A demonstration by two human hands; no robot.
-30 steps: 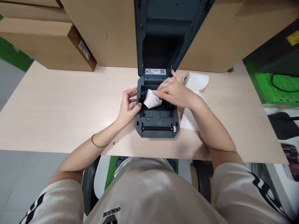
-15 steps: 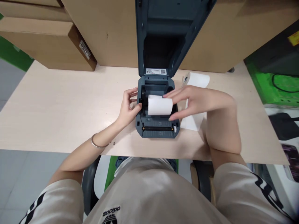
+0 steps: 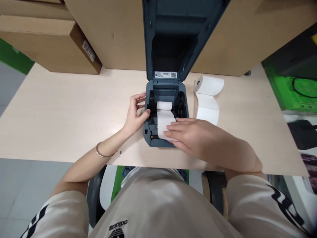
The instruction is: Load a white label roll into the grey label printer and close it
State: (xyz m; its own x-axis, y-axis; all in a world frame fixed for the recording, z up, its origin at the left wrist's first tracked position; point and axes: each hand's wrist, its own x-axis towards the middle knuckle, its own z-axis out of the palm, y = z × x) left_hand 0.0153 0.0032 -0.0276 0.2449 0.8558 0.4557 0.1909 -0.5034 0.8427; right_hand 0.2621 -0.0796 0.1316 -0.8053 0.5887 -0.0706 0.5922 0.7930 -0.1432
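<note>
A dark grey label printer (image 3: 165,94) stands on the table with its lid (image 3: 182,23) raised. Inside it lies a small white paper roll (image 3: 164,105), its strip (image 3: 164,120) drawn toward me over the black roller (image 3: 155,137). My left hand (image 3: 137,114) grips the printer's left side, thumb on the rim and fingers along the outer wall. Stretched out flat, the fingers of my right hand (image 3: 190,134) rest on the strip's right side near the front; they cover the roller's right end and are slightly blurred.
Right of the printer is another white label roll (image 3: 210,85), its strip (image 3: 207,109) trailing toward me. Cardboard boxes (image 3: 49,43) stand at the back left, and a large cardboard panel (image 3: 121,33) rises behind the printer. The table's front edge (image 3: 138,165) runs close to my body.
My right hand has moved from the roll toward the printer's front. Paper has unrolled from the roll across the roller. My left hand stays put.
</note>
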